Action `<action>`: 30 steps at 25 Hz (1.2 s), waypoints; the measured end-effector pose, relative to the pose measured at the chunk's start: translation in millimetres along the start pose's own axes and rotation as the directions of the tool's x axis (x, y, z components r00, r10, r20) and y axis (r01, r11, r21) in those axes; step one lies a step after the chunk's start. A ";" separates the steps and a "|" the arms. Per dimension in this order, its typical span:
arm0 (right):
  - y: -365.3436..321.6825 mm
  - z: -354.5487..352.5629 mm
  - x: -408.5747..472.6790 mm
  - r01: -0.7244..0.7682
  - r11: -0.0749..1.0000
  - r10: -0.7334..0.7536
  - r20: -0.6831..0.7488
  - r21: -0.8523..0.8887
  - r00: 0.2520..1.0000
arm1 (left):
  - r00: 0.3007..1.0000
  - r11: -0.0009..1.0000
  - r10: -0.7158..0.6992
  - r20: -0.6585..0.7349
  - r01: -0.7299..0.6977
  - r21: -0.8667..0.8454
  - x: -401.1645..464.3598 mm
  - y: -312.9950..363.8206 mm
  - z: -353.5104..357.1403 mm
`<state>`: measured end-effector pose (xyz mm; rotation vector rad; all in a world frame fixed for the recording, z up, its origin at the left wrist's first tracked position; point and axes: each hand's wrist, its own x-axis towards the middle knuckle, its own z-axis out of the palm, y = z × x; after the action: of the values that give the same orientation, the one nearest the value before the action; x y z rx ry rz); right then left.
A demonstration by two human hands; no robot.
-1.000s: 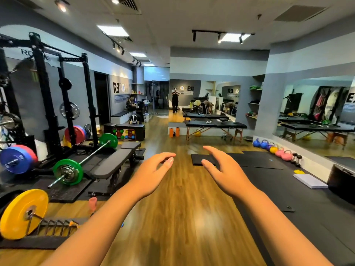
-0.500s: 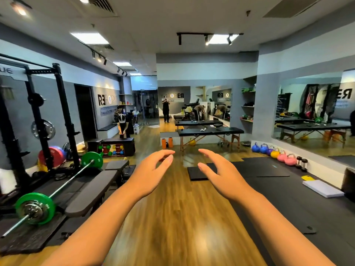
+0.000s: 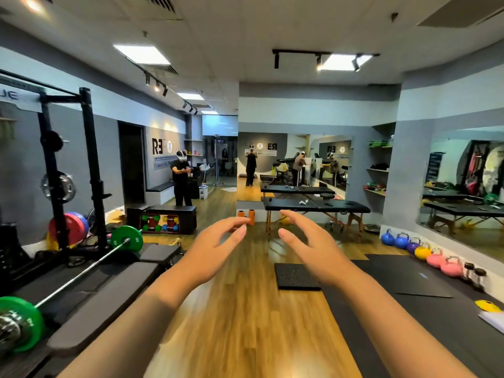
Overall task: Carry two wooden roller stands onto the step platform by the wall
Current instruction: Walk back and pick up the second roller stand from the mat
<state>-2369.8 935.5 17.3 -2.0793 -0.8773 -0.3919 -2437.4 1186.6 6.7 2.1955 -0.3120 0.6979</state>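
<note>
Since the earlier frame I have advanced down the wooden floor [image 3: 245,323]: the massage table [image 3: 316,206] at frame centre looms larger and the squat rack [image 3: 90,165] has slid toward the left edge. My left hand [image 3: 215,248] and right hand [image 3: 313,246] are both raised at mid-frame, fingers loosely spread, palms facing each other, holding nothing. I cannot pick out any wooden roller stands; two orange cylinders [image 3: 246,216] stand on the floor by the table's left end, just above my left fingertips, but what they are I cannot tell. To do this approach well, I judge I should keep between the barbell [image 3: 81,274] lower left and the black mats [image 3: 409,282] lower right
</note>
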 end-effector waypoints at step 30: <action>527.3 172.2 738.3 0.004 0.996 -0.013 0.096 0.092 0.995 | 0.997 0.998 -0.061 0.043 0.059 0.028 711.9 -545.1 145.6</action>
<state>-1480.2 1183.4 12.5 -2.0240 -0.9436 -0.2529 -1564.2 1436.9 0.5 2.2385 -0.2596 0.6246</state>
